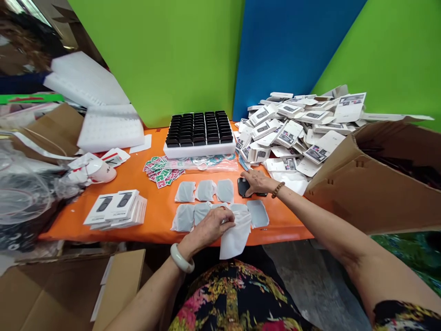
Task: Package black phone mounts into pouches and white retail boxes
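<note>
"Where's the white pouch (236, 235)?"

"Bottom center of the frame, pinched in the left hand (211, 225)."

"And the right hand (257, 181)?"

"Right of center, touching a black device (243, 187); whether it grips, I can't tell."

"Around them?"

"Filled pouches (225, 190) in two rows on the orange table (155, 225), a white foam tray (200, 151) above, small printed boxes (289, 133) heaped upper right."

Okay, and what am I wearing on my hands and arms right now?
Your left hand has what looks like a red ring, with a smooth, pale, thick round bangle on the wrist. Your right hand has a brown beaded bracelet at the wrist. The visible right sleeve is dark with a colourful floral print.
</note>
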`<state>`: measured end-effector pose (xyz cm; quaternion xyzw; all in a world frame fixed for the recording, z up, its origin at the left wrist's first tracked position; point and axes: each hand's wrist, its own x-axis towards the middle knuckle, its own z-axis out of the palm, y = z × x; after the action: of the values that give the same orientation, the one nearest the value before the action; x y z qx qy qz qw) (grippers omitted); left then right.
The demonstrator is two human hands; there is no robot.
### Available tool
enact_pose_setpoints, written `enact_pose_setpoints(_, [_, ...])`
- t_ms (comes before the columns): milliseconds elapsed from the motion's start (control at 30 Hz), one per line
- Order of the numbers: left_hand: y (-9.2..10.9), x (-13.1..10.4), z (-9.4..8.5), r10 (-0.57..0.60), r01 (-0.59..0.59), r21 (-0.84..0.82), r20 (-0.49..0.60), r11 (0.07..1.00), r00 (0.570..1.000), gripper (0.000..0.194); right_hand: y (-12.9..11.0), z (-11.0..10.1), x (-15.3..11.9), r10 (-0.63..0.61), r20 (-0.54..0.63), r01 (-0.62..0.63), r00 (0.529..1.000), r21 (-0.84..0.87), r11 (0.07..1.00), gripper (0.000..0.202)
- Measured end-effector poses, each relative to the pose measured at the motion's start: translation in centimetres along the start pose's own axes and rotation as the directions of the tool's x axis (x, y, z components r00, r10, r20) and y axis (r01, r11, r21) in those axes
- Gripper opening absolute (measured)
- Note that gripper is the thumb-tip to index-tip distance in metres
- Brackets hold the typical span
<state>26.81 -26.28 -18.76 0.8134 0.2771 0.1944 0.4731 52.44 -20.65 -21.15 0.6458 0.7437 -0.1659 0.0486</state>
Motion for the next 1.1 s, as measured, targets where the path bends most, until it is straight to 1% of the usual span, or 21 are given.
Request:
enact_pose_setpoints(67, [-0.2,0.0,-0.1,0.019,-0.019,-0.003,0.000,1.000,1.000,0.007,0.2,-0.4,0.7,-0.009,0.012,0.009,1.000,0.001,1.000,0.062])
enact_pose_setpoints(133, [-0.4,0.0,-0.3,0.022,-0.022,0.007,0.002,1.000,1.000,0.007,0.4,-0.8,0.8,-0.050,-0.030,0.052,0.998,0.058,0.997,0.055])
enact_pose_setpoints(200, [-0.5,0.0,-0.4,0.018,-0.018,0.021,-0.001,1.000,1.000,0.008,0.7,-1.2,0.3,-0.073,-0.085,0.087,0.994,0.170,0.982,0.040])
enact_pose_setpoints(267, [-0.5,0.1,-0.4,0.021,-0.020,0.022,-0.014,1.000,1.000,0.008,0.7,-1.4,-0.9,-0.068,-0.103,0.100,0.992,0.350,0.931,0.026])
enact_pose_setpoints(300, [-0.4,0.1,-0.4,0.023,-0.022,0.019,-0.019,1.000,1.000,0.008,0.6,-1.4,-1.7,-0.054,-0.114,0.101,0.992,0.460,0.882,0.024])
enact_pose_setpoints(333, [-0.4,0.2,-0.5,0.022,-0.021,0.014,-0.019,1.000,1.000,0.008,0.3,-1.5,-2.7,-0.038,-0.131,0.107,0.991,0.573,0.813,0.024])
enact_pose_setpoints(400, [-0.1,0.3,-0.5,0.006,-0.005,0.012,-0.004,1.000,1.000,0.008,-0.8,-1.6,-5.0,0.002,-0.200,0.154,0.980,0.760,0.631,0.026])
enact_pose_setpoints(467, [0.2,0.4,-0.4,-0.009,0.009,0.008,0.006,1.000,1.000,0.009,-2.2,-1.8,-7.2,0.046,-0.279,0.225,0.959,0.852,0.473,0.027])
enact_pose_setpoints(500, [0.5,0.5,-0.4,-0.010,0.010,0.005,0.001,1.000,1.000,0.009,-2.9,-1.9,-8.3,0.057,-0.308,0.256,0.950,0.867,0.427,0.027])
enact_pose_setpoints(533, [0.7,0.5,-0.4,-0.007,0.007,0.004,-0.009,1.000,1.000,0.008,-3.6,-2.0,-9.2,0.063,-0.332,0.280,0.941,0.870,0.406,0.026])
enact_pose_setpoints(600, [1.3,0.4,-0.4,0.004,-0.004,0.012,-0.030,1.000,1.000,0.007,-4.7,-2.3,-10.6,0.075,-0.364,0.302,0.928,0.857,0.417,0.025])
enact_pose_setpoints(667, [1.9,0.2,-0.4,0.016,-0.015,0.028,-0.038,0.999,0.999,0.008,-5.2,-2.4,-11.5,0.072,-0.374,0.306,0.925,0.842,0.445,0.024])
enact_pose_setpoints(733, [2.4,0.0,-0.3,0.027,-0.026,0.026,-0.056,0.999,0.998,0.009,-5.3,-2.4,-12.1,0.054,-0.370,0.305,0.928,0.833,0.462,0.023])
enact_pose_setpoints(833, [3.2,-0.3,0.2,0.032,-0.033,-0.006,-0.113,0.999,0.993,0.008,-5.4,-1.9,-12.6,0.038,-0.333,0.278,0.942,0.841,0.465,0.023])
enact_pose_setpoints(967, [4.2,-0.3,1.2,0.028,-0.044,-0.086,-0.178,0.995,0.984,0.008,-6.2,-0.4,-13.0,0.059,-0.273,0.226,0.960,0.881,0.415,0.022])
enact_pose_setpoints(1100, [4.9,-0.1,1.5,0.001,-0.055,-0.258,-0.203,0.965,0.979,0.007,-6.8,1.0,-13.4,0.086,-0.310,0.264,0.947,0.901,0.346,0.024])
